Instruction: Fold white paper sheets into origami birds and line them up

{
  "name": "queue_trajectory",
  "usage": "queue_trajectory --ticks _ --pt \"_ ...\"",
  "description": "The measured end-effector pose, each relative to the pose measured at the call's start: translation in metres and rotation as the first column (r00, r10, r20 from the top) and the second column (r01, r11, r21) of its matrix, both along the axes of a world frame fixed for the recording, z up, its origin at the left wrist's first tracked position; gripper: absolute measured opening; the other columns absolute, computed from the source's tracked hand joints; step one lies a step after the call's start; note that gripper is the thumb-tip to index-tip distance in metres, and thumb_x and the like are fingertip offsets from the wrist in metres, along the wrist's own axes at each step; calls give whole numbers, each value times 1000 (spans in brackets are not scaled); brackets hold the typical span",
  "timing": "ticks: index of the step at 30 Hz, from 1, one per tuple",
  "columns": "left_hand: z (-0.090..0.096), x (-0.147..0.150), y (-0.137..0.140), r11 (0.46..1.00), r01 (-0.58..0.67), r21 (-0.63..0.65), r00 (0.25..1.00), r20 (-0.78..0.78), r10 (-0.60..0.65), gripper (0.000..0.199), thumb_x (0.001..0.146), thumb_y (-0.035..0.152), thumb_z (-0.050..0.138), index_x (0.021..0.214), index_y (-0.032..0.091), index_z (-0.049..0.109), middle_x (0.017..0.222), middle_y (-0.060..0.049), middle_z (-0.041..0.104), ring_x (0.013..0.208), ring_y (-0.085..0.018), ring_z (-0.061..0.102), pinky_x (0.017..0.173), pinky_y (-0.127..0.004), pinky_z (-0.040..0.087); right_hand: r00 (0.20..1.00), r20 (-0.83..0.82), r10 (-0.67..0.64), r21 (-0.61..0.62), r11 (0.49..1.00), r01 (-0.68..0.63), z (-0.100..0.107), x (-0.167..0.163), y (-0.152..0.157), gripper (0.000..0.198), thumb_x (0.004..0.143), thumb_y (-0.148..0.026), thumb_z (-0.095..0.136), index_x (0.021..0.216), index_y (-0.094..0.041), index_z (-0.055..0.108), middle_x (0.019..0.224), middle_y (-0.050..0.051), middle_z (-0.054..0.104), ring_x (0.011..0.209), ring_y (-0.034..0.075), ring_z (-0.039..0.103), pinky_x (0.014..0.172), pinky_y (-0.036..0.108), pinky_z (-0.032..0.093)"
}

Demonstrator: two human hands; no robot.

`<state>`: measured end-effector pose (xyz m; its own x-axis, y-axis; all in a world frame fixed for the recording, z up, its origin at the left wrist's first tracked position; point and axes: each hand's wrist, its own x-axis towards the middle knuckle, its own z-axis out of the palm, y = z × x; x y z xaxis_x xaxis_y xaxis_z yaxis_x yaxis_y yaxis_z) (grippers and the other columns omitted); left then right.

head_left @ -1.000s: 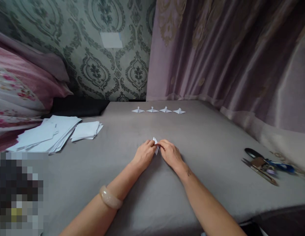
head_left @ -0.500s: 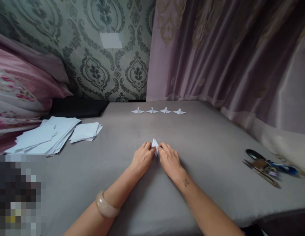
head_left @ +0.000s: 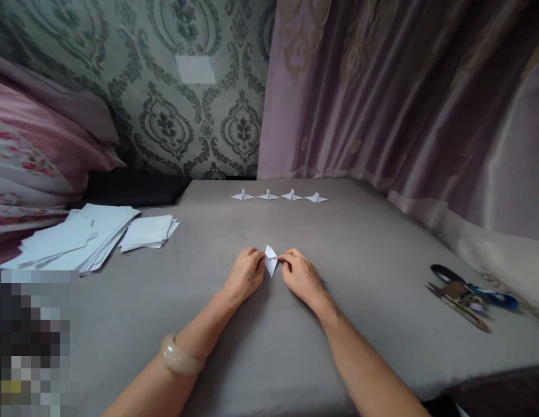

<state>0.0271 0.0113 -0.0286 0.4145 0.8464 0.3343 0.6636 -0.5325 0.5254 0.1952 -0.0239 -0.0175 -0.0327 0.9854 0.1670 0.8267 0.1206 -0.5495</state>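
Dim, soft light leaves shadowy folds in the mauve curtain (head_left: 339,110). Edges look stretched; coarse pixelation masks the lower left corner.

1. The far wall (head_left: 242,124) is papered in grey-green, with large dark damask medallions and curling leaf borders.
2. A pale, blank rectangle (head_left: 195,69) shows on that wall, left of centre; what it is cannot be told.
3. A mauve curtain (head_left: 321,110) with gold motifs meets the wall and runs down the right side in deep folds, paler towards its lower right.
4. On the left hangs or lies bunched pink fabric (head_left: 30,165), partly white with flowers.
5. The broad worktop (head_left: 374,278) has a plain grey, cloth-like surface.
6. Light is soft and dim, the upper right corner darkest.
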Motion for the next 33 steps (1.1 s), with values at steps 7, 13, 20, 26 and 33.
queue_trajectory --ticks 7,13,20,26,33 --pt "17 6 -7 939 -22 -343 982 171 85 29 76 22 54 103 15 63 85 -6 66 75 -17 59 69 -27 45 920 -372 123 45 992 -115 -8 -6 5 40 78 -5 41 106 -18 66 107 6 67 100 15 61 92 28 45" --pt "21 9 -5 761 176 -624 759 578 298 41 72 41 65 99 11 64 87 -8 69 76 -17 62 68 -25 46 912 -362 193 165 976 -141 -3 -9 2 41 76 -2 40 100 -21 68 106 4 63 97 13 60 87 26 47" --pt "16 9 -1 575 307 -758 545 635 547 33 63 33 74 86 12 64 74 -4 67 61 -10 59 61 -22 45 830 -552 -83 32 992 120 -3 -8 8 23 78 -25 57 98 -16 61 84 6 68 76 15 65 71 27 52" --pt "21 12 -7 610 254 -751 611 613 501 23 68 30 68 82 12 65 66 0 63 55 -8 54 56 -19 40 790 -595 -150 -119 988 98 -11 -6 10 23 74 -27 60 95 -18 60 76 3 69 66 15 65 65 26 50" --pt "21 14 -8 648 238 -723 667 607 433 23 73 31 63 87 12 64 70 -1 66 61 -10 57 62 -20 43 744 -651 -154 -193 981 35 -13 -4 10 24 76 -32 59 94 -19 54 66 0 67 57 14 62 51 23 44"
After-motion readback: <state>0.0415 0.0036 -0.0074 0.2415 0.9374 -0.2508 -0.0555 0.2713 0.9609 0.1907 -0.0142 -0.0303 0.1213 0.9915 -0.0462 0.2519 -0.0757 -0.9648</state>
